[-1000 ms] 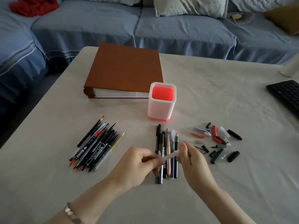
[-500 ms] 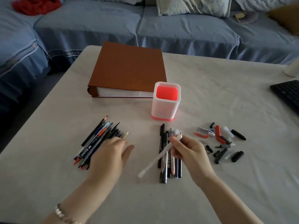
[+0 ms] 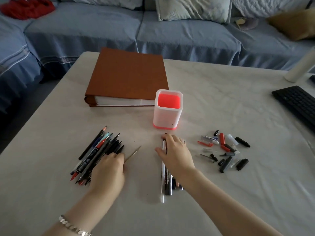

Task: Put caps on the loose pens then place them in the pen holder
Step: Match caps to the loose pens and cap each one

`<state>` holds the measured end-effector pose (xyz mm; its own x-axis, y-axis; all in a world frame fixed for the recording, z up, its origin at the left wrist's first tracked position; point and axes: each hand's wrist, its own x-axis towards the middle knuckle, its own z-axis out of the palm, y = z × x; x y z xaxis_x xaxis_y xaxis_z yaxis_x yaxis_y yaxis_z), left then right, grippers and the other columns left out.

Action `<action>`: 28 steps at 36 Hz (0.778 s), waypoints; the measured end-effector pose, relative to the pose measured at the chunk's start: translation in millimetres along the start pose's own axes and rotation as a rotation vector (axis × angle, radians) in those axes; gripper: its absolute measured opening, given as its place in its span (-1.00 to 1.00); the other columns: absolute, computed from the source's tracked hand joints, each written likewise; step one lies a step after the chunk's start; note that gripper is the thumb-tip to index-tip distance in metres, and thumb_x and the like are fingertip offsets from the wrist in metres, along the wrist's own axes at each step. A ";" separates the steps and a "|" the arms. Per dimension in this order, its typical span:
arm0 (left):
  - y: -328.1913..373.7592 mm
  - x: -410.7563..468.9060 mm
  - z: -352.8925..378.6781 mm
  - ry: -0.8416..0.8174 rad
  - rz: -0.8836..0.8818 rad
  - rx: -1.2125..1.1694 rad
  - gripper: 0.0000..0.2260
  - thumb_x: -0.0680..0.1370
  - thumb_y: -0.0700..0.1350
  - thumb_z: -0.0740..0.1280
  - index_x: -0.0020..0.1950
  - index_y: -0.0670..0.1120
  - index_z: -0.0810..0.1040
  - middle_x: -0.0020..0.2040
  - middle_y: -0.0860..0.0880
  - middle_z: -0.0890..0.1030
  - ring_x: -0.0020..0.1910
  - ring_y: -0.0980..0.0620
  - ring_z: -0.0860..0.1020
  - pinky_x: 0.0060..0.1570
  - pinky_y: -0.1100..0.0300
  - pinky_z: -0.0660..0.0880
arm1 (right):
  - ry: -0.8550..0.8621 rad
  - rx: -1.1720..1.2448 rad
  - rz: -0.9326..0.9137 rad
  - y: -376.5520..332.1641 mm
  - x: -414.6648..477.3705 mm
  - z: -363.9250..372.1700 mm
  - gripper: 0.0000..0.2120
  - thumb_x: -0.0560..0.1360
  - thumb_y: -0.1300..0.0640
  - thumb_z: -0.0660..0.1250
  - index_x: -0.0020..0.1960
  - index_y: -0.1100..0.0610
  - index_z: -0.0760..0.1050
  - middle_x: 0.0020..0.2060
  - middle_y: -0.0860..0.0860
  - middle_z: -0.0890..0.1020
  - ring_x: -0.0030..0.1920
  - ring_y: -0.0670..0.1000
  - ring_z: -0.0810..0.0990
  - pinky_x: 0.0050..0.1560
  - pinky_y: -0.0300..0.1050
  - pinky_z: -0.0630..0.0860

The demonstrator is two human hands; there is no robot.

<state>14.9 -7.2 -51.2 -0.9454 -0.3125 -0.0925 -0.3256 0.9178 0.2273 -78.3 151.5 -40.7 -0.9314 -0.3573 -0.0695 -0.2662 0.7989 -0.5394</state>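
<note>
Two hands lay on the table [image 3: 221,99] in my feed. The left hand [image 3: 109,171] rested on the near end of the pile [image 3: 97,154] of uncapped pens at the left, its fingers bent down among them; I could not tell whether they pinched one. The right hand [image 3: 176,152] lay flat, fingers loosely spread, over the far half of the row [image 3: 167,183] of pens in the middle. A white pen [image 3: 163,189] lay along the left edge of that row, its far end by the thumb. The holder [image 3: 167,113] stood upright just beyond the row, red inside. Caps [image 3: 225,150] were scattered to the right, apart from both hands. A brown binder [image 3: 127,74] lay beyond the holder to the left, a keyboard [image 3: 298,103] at the right edge.
</note>
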 end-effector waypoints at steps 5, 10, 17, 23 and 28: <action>15.8 3.0 -8.8 0.065 -0.047 -0.296 -0.88 0.42 -0.27 0.34 -0.07 -0.21 0.59 -0.12 -0.15 0.55 -0.20 -0.21 0.57 -0.24 0.09 0.43 | 0.133 -0.019 -0.095 11.1 -11.1 -8.4 -0.68 0.47 0.04 0.30 0.19 0.12 0.47 0.10 0.06 0.51 0.17 0.10 0.41 0.05 -0.10 0.38; 27.5 2.1 -9.9 0.122 0.029 -0.531 -0.89 0.44 -0.31 0.33 -0.05 -0.25 0.57 -0.21 0.01 0.42 -0.32 0.14 0.45 -0.25 0.40 0.30 | 0.209 -0.097 -0.036 53.2 -23.9 -41.7 -0.79 0.47 0.17 0.30 0.09 0.15 0.57 0.05 0.04 0.57 0.16 0.06 0.44 0.08 -0.20 0.31; 31.9 -1.2 -2.8 0.094 0.003 -0.531 -0.89 0.52 -0.19 0.25 0.00 -0.15 0.53 -0.29 0.05 0.42 -0.38 0.14 0.40 -0.36 0.30 0.29 | 0.057 -0.241 0.036 98.9 -32.9 -56.5 -0.81 0.47 0.11 0.33 0.03 0.15 0.60 -0.01 0.04 0.59 0.14 0.11 0.45 0.12 -0.12 0.36; 29.9 -6.1 -4.1 0.056 -0.035 -0.574 -0.88 0.53 -0.17 0.24 0.02 -0.12 0.53 -0.17 0.03 0.56 -0.22 0.10 0.49 -0.30 0.43 0.33 | 0.026 -0.362 0.029 102.9 -34.4 -50.8 -0.82 0.50 0.12 0.26 -0.02 0.19 0.58 -0.04 0.07 0.58 0.11 0.15 0.45 0.14 -0.02 0.38; 31.9 -8.2 -12.7 -0.009 0.031 -0.653 -0.89 0.53 -0.13 0.25 -0.12 0.08 0.49 -0.27 0.05 0.60 -0.26 0.04 0.57 -0.28 0.23 0.45 | 0.168 0.054 0.036 78.9 -34.5 -58.9 -0.88 0.53 0.20 0.20 -0.11 0.13 0.51 -0.23 -0.07 0.57 -0.15 -0.01 0.50 -0.12 -0.20 0.39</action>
<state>12.1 21.5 -30.9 -0.9551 -0.2840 -0.0842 -0.2427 0.5876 0.7719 -81.8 255.4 -31.5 -0.9697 -0.2393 0.0486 -0.2220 0.7811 -0.5837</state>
